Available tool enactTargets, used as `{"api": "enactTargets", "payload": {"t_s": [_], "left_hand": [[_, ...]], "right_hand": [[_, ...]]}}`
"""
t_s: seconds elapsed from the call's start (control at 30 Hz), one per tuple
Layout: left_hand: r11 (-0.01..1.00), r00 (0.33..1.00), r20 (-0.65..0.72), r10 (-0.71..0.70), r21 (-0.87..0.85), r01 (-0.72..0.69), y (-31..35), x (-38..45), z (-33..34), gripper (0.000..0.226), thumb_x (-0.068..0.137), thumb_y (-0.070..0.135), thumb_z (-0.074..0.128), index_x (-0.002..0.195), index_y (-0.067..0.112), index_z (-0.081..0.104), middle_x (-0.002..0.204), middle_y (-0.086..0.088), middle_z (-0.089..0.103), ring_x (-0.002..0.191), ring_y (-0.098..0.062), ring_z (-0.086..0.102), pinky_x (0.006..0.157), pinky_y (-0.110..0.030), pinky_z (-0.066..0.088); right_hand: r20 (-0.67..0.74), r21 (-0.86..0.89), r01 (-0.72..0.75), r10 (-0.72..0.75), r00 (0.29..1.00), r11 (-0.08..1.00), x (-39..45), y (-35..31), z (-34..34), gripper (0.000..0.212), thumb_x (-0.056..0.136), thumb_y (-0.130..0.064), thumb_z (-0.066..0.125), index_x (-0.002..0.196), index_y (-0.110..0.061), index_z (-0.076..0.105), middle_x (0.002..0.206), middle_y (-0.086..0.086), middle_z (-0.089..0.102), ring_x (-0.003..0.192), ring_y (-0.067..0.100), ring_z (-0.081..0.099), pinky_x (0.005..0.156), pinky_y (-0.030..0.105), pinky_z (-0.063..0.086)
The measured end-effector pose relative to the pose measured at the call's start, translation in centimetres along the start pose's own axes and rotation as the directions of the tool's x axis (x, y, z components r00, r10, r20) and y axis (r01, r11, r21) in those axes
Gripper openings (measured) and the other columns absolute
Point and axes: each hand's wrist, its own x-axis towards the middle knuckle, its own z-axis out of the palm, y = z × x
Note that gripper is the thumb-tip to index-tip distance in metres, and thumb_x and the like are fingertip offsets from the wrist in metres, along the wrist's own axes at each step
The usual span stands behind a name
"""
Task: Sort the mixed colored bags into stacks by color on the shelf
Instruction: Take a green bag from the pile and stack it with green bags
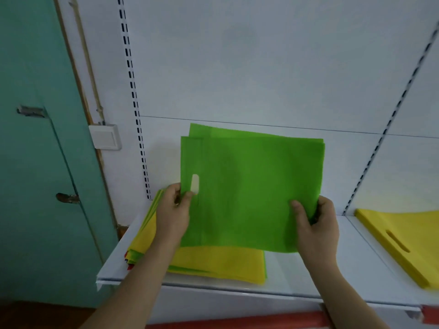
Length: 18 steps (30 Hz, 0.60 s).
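Note:
Two green bags (251,186) are held up flat above the white shelf (297,281), one slightly behind the other. My left hand (174,212) pinches their left edge beside the handle slot. My right hand (316,226) grips the lower right corner, thumb on the front. Under them lies the mixed stack (213,262), a yellow bag on top, with green and red edges showing at its left side. A separate yellow bag (399,238) with a handle slot lies on the shelf section to the right.
The shelf has a white back panel with slotted uprights (135,98). A teal door (35,150) stands to the left, with a white wall switch (105,137) beside it. A red strip (237,322) runs below the shelf's front edge.

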Motion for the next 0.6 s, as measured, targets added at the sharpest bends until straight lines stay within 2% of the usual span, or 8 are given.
{"api": "enactTargets", "payload": {"t_s": [0.1,0.2,0.3,0.4,0.5,0.6], "left_hand": [[0.998,0.998,0.011,0.057,-0.021,-0.057,0.3,-0.6,0.2,0.015,0.105,0.016,0.059,0.107,0.029,0.066,0.103,0.015,0.076,0.088,-0.006,0.067,0.071,-0.022,0.047],[0.997,0.996,0.055,0.069,0.038,-0.071,-0.8,-1.7,0.1,0.012,0.107,0.017,0.057,0.106,0.025,0.066,0.095,0.017,0.073,0.082,-0.004,0.065,0.066,-0.015,0.045],[0.996,0.996,0.082,0.031,0.086,-0.039,-1.7,-2.5,0.0,0.010,0.107,0.028,0.057,0.108,0.028,0.068,0.097,0.011,0.073,0.089,-0.004,0.066,0.076,-0.025,0.050],[0.991,0.994,0.107,-0.003,0.131,-0.011,-1.9,-2.7,0.0,0.012,0.108,0.032,0.055,0.111,0.027,0.065,0.101,0.001,0.071,0.091,-0.011,0.065,0.080,-0.039,0.050],[0.990,0.991,0.131,-0.015,0.140,-0.004,-1.6,-2.7,-0.2,0.013,0.108,0.027,0.056,0.118,0.023,0.061,0.109,-0.001,0.070,0.101,-0.019,0.065,0.090,-0.041,0.052],[0.995,0.996,0.093,0.007,0.098,-0.016,-1.3,-2.8,-0.9,0.010,0.107,0.021,0.057,0.116,0.023,0.061,0.108,0.006,0.071,0.100,-0.011,0.065,0.085,-0.036,0.052]], "right_hand": [[0.050,-0.008,-0.018,0.018,0.999,1.000,-0.5,0.5,0.3,0.017,0.103,-0.046,0.061,0.104,-0.037,0.048,0.081,-0.015,0.061,0.074,0.002,0.059,0.057,0.036,0.040],[0.153,0.003,-0.075,0.074,0.986,0.997,-1.7,2.1,0.6,0.008,0.110,-0.035,0.049,0.104,-0.032,0.052,0.085,-0.015,0.065,0.078,0.005,0.060,0.062,0.038,0.044],[0.127,-0.049,-0.108,0.114,0.985,0.993,-2.1,3.4,0.6,0.013,0.109,-0.026,0.049,0.100,-0.029,0.058,0.077,-0.009,0.065,0.073,0.007,0.058,0.061,0.040,0.041],[0.096,-0.033,-0.154,0.157,0.983,0.987,-1.9,3.7,0.6,0.009,0.106,-0.028,0.056,0.097,-0.030,0.057,0.076,-0.012,0.064,0.072,0.006,0.059,0.058,0.036,0.038],[0.166,-0.012,-0.147,0.147,0.975,0.989,-1.7,3.4,0.8,0.007,0.104,-0.025,0.061,0.106,-0.032,0.058,0.081,-0.013,0.067,0.076,0.003,0.062,0.061,0.032,0.041],[0.170,-0.058,-0.121,0.130,0.977,0.991,-2.1,3.1,1.3,0.007,0.104,-0.020,0.061,0.102,-0.027,0.060,0.082,-0.009,0.067,0.074,0.006,0.060,0.062,0.034,0.041]]}}
